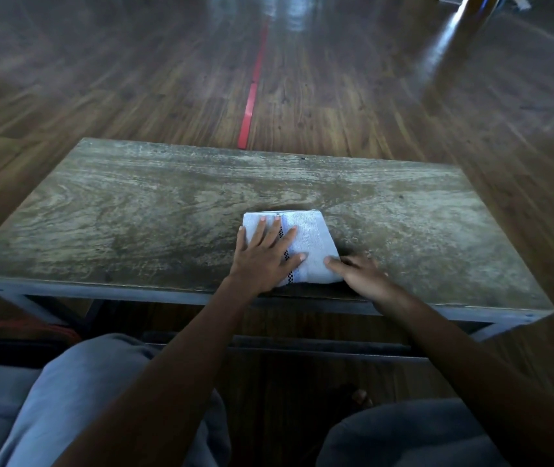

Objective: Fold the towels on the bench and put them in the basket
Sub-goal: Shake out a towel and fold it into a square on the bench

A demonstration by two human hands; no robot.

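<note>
Folded towel, long axis near-far; L hand flat on it, R hand grip unclear.

Dim, bluish cast; glare on floor far end; edges smeared, bowed; bench centre sharper.

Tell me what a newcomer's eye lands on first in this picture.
A folded white towel, pale against the weathered wooden bench, lies near its front edge. The left hand presses flat on it; the right hand meets its near right corner. Beyond, a red stripe runs away over the floor.
</note>
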